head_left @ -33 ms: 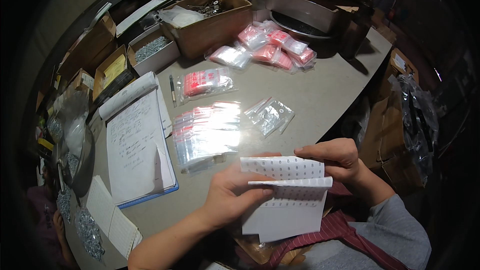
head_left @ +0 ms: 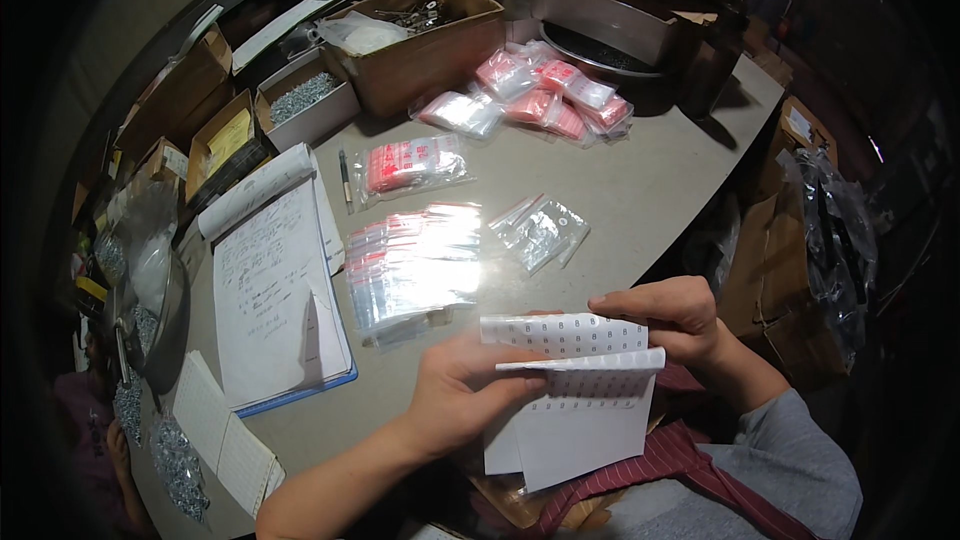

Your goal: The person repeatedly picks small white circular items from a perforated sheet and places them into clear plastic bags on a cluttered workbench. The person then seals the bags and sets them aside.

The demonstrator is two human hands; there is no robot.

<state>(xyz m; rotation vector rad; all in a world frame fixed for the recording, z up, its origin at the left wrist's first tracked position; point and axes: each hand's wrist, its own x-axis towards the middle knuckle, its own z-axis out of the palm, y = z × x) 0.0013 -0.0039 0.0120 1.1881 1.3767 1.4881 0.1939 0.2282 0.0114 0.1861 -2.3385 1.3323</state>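
Close in front of me, both hands hold a small stack of white paper sheets [head_left: 585, 440] printed with rows of small marks. My left hand [head_left: 455, 390] grips them from the left, thumb on top of a folded-over edge and fingers between the layers. On the far right, my right hand [head_left: 670, 315] pinches the upper sheet, its index finger along the top edge. The lower sheets look blank and hang toward my lap. Just beyond, fanned clear zip bags [head_left: 415, 270] lie on the grey table [head_left: 660, 180], beside a few loose clear bags [head_left: 542, 232].
A clipboard [head_left: 270, 290] with handwritten paper lies left, near a pen [head_left: 346, 182]. Packs of red-printed bags [head_left: 560, 95] are piled at the back. Boxes of metal parts [head_left: 305, 97] line the far left edge. Another person's hand [head_left: 119, 450] shows at lower left.
The lower blank sheets have swung slightly, their bottom edge tilting. Both my hands keep their places.
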